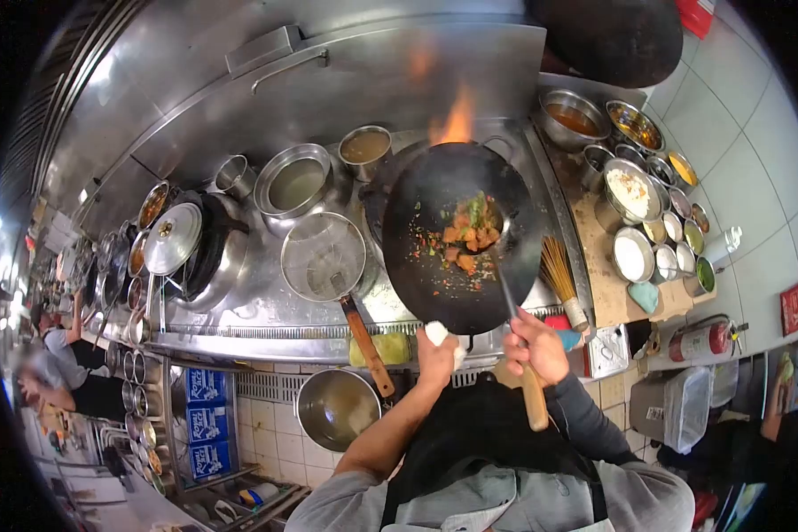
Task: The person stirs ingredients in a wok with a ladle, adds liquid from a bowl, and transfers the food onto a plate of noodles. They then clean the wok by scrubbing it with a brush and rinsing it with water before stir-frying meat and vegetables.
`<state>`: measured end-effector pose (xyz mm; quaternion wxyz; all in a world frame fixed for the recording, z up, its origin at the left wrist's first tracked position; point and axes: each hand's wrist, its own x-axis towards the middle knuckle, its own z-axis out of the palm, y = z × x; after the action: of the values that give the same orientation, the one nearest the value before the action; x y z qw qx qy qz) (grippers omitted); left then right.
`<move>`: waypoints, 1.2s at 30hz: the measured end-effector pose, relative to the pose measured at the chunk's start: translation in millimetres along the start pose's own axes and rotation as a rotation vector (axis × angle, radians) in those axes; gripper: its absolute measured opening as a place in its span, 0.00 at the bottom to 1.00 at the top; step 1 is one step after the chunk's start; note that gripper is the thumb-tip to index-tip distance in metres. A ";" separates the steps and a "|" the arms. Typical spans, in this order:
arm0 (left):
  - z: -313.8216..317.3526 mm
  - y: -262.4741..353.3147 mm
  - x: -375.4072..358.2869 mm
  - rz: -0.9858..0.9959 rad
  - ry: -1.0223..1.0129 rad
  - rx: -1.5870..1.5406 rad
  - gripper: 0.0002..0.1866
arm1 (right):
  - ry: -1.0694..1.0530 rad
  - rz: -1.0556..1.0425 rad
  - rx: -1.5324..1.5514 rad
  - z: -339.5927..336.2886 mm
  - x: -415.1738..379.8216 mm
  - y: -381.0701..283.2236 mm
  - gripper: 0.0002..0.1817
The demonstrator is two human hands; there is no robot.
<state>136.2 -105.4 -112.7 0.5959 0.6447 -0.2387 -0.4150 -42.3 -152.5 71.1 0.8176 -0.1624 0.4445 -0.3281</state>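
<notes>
My left hand [435,362] is closed around a white cloth [436,332] at the near edge of the black wok [426,182]. Whether the cloth wraps a wok handle is hidden. My right hand [538,348] grips the wooden handle of a ladle [506,288], whose bowl reaches into the wok. Orange-brown chunks of food [473,235] with green pieces lie around the ladle's bowl, and small chopped bits are scattered over the wok. Flames [457,120] rise behind the wok's far rim.
A wire strainer [323,257] rests left of the wok, near metal pots [297,182]. To the right lie a bamboo brush [559,270] and several seasoning bowls [632,255]. Below the counter stands a large pot [337,412]. Other people [71,390] are at far left.
</notes>
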 end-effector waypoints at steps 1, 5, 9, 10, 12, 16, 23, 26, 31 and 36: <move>1.2 11.5 2.6 -0.106 -0.044 -0.143 0.16 | 0.009 0.027 0.123 9.5 4.8 5.8 0.18; -13.5 54.3 -7.4 -0.548 -0.129 -0.508 0.05 | -0.131 0.273 0.583 12.6 19.5 11.2 0.13; -19.4 56.0 -21.5 -0.595 -0.133 -0.522 0.07 | -0.319 0.365 0.759 -0.7 17.8 18.9 0.15; -20.0 54.1 -20.9 -0.580 -0.128 -0.522 0.07 | -0.263 0.340 0.730 2.9 16.1 20.8 0.13; -23.2 45.7 -19.6 -0.575 -0.158 -0.506 0.08 | -0.199 0.315 0.699 10.4 12.3 23.7 0.11; -30.4 34.4 -19.5 -0.640 -0.206 -0.492 0.05 | -0.142 0.231 0.558 15.3 5.6 28.2 0.02; -24.7 49.2 -21.6 -0.684 -0.164 -0.535 0.05 | -0.084 0.167 0.407 20.2 -0.4 24.9 0.04; -22.2 62.5 -20.4 -0.618 -0.158 -0.506 0.05 | -0.038 0.153 0.334 21.5 0.4 21.1 0.07; -23.7 34.3 -0.4 -0.177 -0.157 -0.109 0.13 | -0.010 0.147 0.237 30.9 -3.8 13.6 0.07; -32.8 44.9 0.3 0.121 -0.017 0.229 0.23 | -0.156 0.119 0.318 28.2 -28.2 2.6 0.08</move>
<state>171.6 -94.9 -71.1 0.5402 0.6896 -0.3278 -0.3538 -28.8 -132.1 102.8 0.8829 -0.0296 0.3309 -0.3319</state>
